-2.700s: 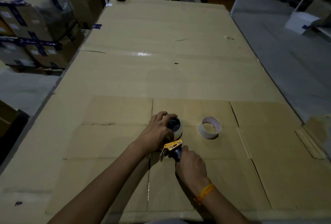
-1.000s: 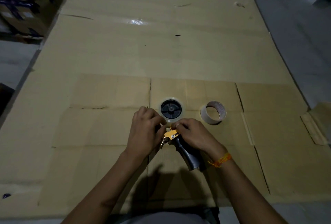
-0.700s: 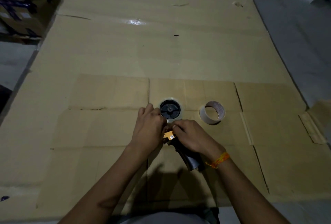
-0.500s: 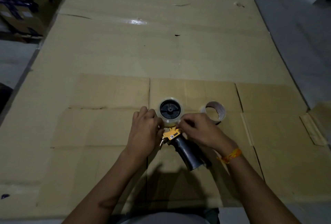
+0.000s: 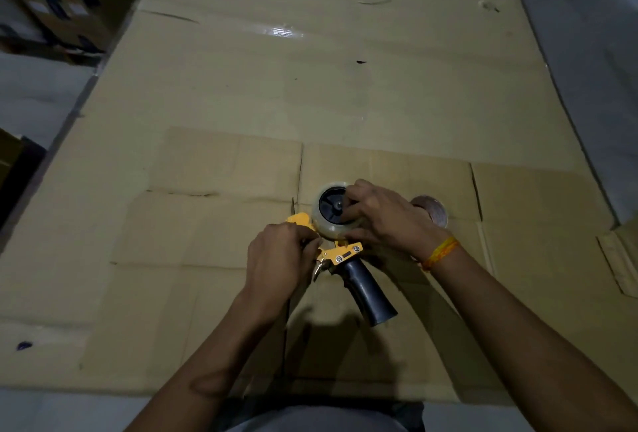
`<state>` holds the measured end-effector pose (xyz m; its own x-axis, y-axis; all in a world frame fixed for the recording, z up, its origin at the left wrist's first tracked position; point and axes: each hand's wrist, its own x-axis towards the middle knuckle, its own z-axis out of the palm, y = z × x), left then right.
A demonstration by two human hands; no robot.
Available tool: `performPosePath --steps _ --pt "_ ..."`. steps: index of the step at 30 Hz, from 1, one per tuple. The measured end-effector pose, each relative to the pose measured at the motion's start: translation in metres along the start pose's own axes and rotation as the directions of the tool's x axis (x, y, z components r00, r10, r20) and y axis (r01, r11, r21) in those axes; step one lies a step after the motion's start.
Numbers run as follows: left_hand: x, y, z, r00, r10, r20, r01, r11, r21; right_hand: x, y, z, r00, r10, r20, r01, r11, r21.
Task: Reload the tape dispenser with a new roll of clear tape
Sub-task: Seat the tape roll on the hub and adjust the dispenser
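The fingers of the right hand (image 5: 386, 215) curled over the clear tape roll (image 5: 331, 224), tips on its black hub (image 5: 330, 205) and thumb under the roll's near edge, gripping it where it sat on the tape dispenser (image 5: 340, 253). The left hand (image 5: 279, 259) was closed around the dispenser's yellow front end, fingers tucked in tight on the metal there (exactly what they pinched was hidden behind the knuckles). The dark handle (image 5: 367, 288) stuck out toward the person, untouched. An orange wristband (image 5: 440, 253) circled the right wrist. Behind that hand, an empty-looking second roll (image 5: 433, 212) lay on the flattened cardboard (image 5: 214, 224), mostly covered. No brand or writing could be read on the dispenser or rolls; the light was dim. At the upper left, boxes (image 5: 51, 0) with dark blue strapping were cut off by the frame, their white labels too blurred to read.
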<state>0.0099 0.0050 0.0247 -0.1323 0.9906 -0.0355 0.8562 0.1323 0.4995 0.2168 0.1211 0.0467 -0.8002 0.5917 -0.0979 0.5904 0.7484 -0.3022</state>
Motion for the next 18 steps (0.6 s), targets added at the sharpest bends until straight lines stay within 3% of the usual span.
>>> performPosePath --steps 8,12,18 --pt "0.024 0.019 -0.004 1.000 -0.015 -0.011 0.017 0.974 0.226 0.012 -0.004 0.008 0.998 0.070 -0.002 -0.070 0.997 0.040" --pt "0.029 0.032 -0.002 0.996 -0.045 0.071 0.014 0.922 0.387 0.012 -0.004 0.008 0.996 0.089 -0.004 -0.088 0.994 0.071" --pt "0.027 0.044 0.002 0.985 -0.110 0.136 0.031 0.874 0.484 0.012 -0.006 0.004 0.996 0.088 -0.011 -0.087 0.992 0.090"
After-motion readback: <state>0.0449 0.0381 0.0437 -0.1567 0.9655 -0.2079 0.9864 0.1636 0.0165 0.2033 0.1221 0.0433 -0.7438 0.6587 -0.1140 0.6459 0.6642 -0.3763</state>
